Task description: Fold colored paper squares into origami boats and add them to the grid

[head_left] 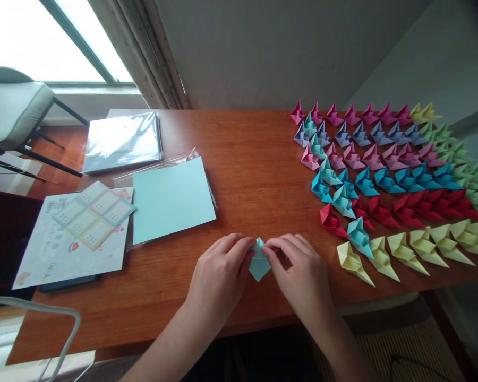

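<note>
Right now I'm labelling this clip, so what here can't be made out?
Head view.
blue folded paper: upper folds hidden under fingertips of left hand and right hand.
paper models: rows run off the right edge.
printed sheet: print too small to read.
dark flat object: mostly covered by that sheet.

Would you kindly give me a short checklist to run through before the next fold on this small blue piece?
1. Left hand pinches the blue folded piece: ok.
2. Right hand pinches its other side: ok.
3. Piece rests on the table: ok.
4. Finished pieces lie apart from the right hand, though close: ok.
5. Creases hidden under both hands line up: cannot tell.
6. Spare blue sheets lie off to the left: ok.
</note>
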Available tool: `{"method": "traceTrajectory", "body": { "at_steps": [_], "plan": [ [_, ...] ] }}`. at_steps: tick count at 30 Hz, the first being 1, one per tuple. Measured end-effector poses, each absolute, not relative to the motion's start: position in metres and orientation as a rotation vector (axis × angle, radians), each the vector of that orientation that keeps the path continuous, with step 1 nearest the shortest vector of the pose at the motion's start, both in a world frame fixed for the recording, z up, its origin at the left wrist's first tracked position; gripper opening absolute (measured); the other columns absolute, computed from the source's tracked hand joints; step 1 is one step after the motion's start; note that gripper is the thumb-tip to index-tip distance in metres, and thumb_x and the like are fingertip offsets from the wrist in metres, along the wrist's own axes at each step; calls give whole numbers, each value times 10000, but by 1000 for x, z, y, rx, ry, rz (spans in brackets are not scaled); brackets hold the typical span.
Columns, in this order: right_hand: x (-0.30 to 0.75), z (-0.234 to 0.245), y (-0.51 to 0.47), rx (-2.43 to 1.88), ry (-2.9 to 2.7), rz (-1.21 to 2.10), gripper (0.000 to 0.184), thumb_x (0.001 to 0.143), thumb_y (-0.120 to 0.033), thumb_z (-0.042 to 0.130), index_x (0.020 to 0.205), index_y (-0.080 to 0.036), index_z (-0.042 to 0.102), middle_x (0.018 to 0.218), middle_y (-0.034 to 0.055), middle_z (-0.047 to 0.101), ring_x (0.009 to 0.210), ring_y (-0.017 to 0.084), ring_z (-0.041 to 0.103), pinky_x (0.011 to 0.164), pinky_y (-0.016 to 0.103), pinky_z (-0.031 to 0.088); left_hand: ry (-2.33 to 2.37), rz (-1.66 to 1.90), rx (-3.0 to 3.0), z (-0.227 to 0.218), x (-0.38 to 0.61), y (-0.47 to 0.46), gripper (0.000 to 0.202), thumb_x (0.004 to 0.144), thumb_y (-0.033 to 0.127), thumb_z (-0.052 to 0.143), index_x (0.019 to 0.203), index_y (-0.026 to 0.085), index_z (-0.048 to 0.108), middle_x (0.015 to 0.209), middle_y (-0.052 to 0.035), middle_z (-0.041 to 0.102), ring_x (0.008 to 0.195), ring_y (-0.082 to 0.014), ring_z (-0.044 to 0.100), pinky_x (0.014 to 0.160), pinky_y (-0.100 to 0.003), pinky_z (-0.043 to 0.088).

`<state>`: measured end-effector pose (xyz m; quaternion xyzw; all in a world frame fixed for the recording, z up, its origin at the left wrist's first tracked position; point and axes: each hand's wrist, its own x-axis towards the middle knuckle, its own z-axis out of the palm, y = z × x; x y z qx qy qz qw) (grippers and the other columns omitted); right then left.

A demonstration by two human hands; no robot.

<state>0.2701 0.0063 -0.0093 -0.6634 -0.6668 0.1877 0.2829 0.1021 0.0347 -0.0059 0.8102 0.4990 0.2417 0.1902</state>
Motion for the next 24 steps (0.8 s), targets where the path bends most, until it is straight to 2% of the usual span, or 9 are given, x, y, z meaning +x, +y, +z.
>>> {"method": "traceTrajectory", "body": {
  "at_steps": [14,21,24],
  "plan": [
    [267,-10,7,-1821,-1771,473,86,958,-241,633,890,-235,685,856,7,699,819,184,601,749,290,400,1381,665,2300,-5,104,34,119,949,161,595,1045,196,656,984,-29,721,832,-197,676,725,-304,534],
    [269,2,26,-2011,-1818,556,178,901,-317,707,757,-242,635,706,-43,636,660,139,566,572,277,288,1391,668,2342,-6,105,34,108,957,150,574,1011,196,655,979,-35,720,823,-197,668,697,-301,528],
    [272,7,36,-2048,-1888,584,202,860,-308,749,724,-237,617,663,-53,620,632,134,551,544,280,247,1388,659,2364,-6,105,33,120,957,146,573,1025,196,659,992,-38,720,830,-197,670,694,-301,535]
  ]
}}
